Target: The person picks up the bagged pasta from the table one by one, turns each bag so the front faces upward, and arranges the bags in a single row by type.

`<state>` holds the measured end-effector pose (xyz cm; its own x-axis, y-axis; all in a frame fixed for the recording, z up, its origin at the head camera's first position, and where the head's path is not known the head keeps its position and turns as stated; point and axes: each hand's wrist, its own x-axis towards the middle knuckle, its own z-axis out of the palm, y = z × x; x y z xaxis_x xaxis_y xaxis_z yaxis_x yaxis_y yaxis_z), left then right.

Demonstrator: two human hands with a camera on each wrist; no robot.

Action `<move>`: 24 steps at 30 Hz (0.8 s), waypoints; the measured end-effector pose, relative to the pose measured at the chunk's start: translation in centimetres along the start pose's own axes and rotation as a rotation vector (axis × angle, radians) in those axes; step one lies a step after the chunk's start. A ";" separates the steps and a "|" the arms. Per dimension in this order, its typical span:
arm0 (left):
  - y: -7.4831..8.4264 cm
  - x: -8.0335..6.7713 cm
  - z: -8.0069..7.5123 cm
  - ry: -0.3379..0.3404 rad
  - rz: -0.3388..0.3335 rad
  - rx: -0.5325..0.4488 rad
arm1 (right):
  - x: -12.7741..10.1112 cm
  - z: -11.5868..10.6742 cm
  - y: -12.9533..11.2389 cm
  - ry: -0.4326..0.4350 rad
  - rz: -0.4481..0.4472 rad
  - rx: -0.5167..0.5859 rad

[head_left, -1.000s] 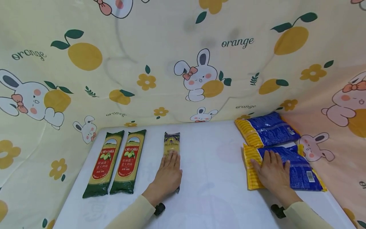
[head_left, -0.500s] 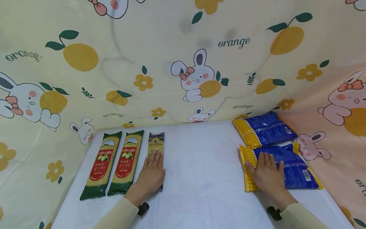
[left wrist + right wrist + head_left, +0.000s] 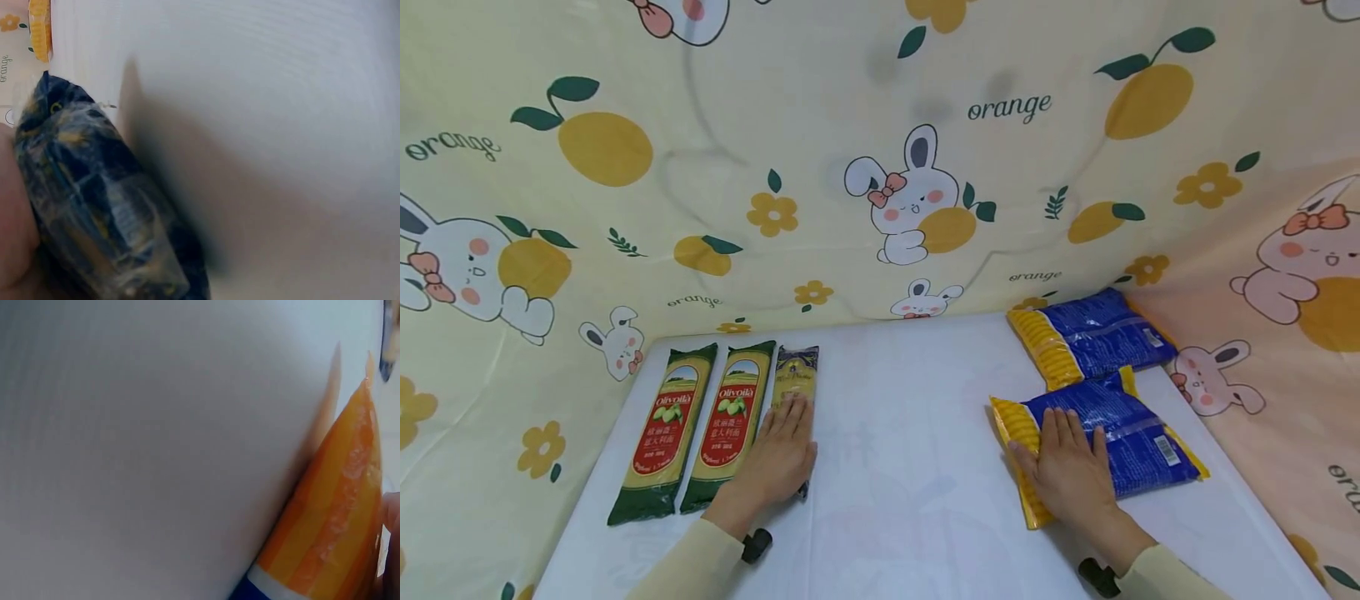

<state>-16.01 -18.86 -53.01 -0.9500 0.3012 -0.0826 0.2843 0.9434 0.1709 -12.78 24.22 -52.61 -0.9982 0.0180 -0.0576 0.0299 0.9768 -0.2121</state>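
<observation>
My left hand (image 3: 775,467) lies with straight fingers over a narrow pasta pack (image 3: 795,373), covering its lower part. In the left wrist view that pack's dark, shiny wrapper (image 3: 106,187) shows beside the edge of the hand. To its left lie two green and gold Olivoilà pasta packs, a nearer one (image 3: 728,425) and an outer one (image 3: 662,433). On the right, my right hand (image 3: 1071,475) rests flat on a blue and yellow plastic bag (image 3: 1150,450), which is turned at a slant. The bag's yellow striped end (image 3: 331,519) fills the right wrist view's lower right corner.
A second blue and yellow bag (image 3: 1097,333) lies behind the first, near the back right corner of the white table (image 3: 910,467). A printed cloth (image 3: 820,108) hangs along the back and sides.
My left hand has slid the narrow pack left, close to the Olivoilà packs. My right hand has drawn the front bag left and toward me, turning it and partly separating it from the rear bag.
</observation>
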 end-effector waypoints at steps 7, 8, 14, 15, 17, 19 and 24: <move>-0.1 0.0 0.0 -0.013 -0.005 -0.007 | -1.5 0.5 -2.8 0.023 -0.094 -0.019; -0.1 0.0 0.1 -0.011 -0.003 -0.005 | -1.7 0.6 -3.3 0.026 -0.108 -0.028; -0.1 0.1 0.1 -0.005 0.005 0.003 | -2.9 1.4 -5.9 0.001 -0.218 -0.080; -0.1 0.0 0.1 -0.005 0.005 0.004 | -3.1 1.6 -6.3 -0.009 -0.243 -0.085; 0.0 0.0 0.1 -0.006 0.004 0.001 | -3.3 1.9 -7.2 -0.030 -0.292 -0.083; 0.0 0.0 0.0 -0.005 0.004 -0.004 | -3.3 2.2 -8.0 -0.049 -0.336 -0.089; 0.1 0.0 0.0 -0.004 0.001 0.000 | -2.6 2.7 -9.7 -0.075 -0.405 -0.126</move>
<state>-15.93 -18.77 -53.01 -0.9491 0.3030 -0.0861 0.2855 0.9430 0.1710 -10.31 14.14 -53.06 -0.9214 -0.3831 -0.0657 -0.3746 0.9204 -0.1120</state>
